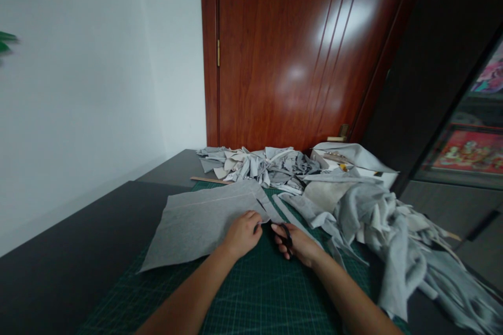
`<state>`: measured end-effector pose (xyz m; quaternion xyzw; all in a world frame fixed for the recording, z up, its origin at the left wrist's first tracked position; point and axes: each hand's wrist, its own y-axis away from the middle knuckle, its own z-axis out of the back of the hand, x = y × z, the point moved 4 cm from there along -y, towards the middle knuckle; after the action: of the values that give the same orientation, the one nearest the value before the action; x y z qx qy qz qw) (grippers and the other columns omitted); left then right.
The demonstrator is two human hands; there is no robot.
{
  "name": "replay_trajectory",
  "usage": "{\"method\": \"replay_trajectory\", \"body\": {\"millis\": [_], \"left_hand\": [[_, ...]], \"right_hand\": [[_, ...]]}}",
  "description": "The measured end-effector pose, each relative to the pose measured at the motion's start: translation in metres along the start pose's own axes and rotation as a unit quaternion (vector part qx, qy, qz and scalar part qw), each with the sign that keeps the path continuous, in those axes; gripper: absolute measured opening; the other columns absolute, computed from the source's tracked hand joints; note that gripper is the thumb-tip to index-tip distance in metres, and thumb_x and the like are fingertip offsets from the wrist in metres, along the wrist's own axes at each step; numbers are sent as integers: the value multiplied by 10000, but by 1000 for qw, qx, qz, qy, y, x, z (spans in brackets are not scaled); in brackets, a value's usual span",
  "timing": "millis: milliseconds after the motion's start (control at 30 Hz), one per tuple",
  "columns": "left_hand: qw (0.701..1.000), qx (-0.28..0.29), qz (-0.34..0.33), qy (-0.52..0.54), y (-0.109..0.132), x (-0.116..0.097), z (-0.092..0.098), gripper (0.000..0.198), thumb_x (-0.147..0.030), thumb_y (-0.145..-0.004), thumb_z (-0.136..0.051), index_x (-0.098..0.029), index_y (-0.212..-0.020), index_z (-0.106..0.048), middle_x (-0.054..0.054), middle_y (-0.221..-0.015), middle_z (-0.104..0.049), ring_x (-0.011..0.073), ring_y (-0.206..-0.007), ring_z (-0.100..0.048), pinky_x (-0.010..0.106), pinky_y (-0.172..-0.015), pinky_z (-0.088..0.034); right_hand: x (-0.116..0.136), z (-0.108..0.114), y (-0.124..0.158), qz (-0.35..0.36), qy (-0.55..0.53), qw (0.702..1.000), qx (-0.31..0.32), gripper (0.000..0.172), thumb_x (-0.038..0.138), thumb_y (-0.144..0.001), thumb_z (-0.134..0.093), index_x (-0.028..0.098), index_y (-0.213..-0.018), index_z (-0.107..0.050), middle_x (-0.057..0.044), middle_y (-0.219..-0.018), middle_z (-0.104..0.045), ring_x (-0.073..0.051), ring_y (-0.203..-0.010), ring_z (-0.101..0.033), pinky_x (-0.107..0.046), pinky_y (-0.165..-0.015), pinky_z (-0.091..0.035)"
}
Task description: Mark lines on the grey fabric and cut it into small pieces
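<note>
Head view: left hand [243,232] pinching grey cloth [194,222] spread leftward; right hand [297,245] gripping scissors [288,238].

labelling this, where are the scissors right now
In the head view, the scissors are just right of centre, in the right hand, beside the gray cloth.

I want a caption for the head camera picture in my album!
Left hand pinching gray cloth, right hand holding black scissors at its edge, above a green mat.
</note>
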<state>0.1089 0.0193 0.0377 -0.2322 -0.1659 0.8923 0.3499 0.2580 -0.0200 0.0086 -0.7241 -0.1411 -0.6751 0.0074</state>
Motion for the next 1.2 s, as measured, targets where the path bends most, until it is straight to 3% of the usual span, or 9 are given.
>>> {"method": "replay_trajectory", "body": {"millis": [367, 533, 667, 1200], "left_hand": [[1000, -1, 7, 10, 0, 2, -1, 165, -63, -793, -504, -192, -848, -591, 31, -878, -630, 186, -864, -591, 278, -780, -443], [1000, -5, 22, 11, 0, 4, -2, 177, -60, -793, -494, -201, -854, -582, 25, -883, -630, 179, -860, -593, 270, -789, -440], [1000, 0, 21, 3, 1, 0, 0, 168, -67, -794, -500, -201, -855, -579, 24, -880, -630, 177, -854, -592, 267, -780, -438], [997, 43, -37, -45, 3, -27, 9, 100, -116, -790, -513, -197, -794, -573, 28, -846, -624, 185, -818, -583, 281, -741, -441]], "right_hand": [[6, 3, 5, -14, -10, 1000, 15, 467, 579, -702, -697, 189, -775, -451, 86, -585, -447, -35, -403, -399, -137, -314, -301], [-1, 14, 12, -57, -38, 996, 52, 491, 631, -738, -650, 188, -830, -458, 59, -642, -501, -64, -464, -476, -204, -383, -490], [-5, 18, 13, -69, -63, 990, 110, 518, 676, -772, -572, 174, -751, -442, 37, -644, -500, -88, -516, -513, -307, -460, -572], [0, 13, -3, -62, -56, 990, 114, 591, 748, -697, -580, 170, -714, -456, 28, -674, -516, -87, -555, -512, -301, -496, -576]]}}
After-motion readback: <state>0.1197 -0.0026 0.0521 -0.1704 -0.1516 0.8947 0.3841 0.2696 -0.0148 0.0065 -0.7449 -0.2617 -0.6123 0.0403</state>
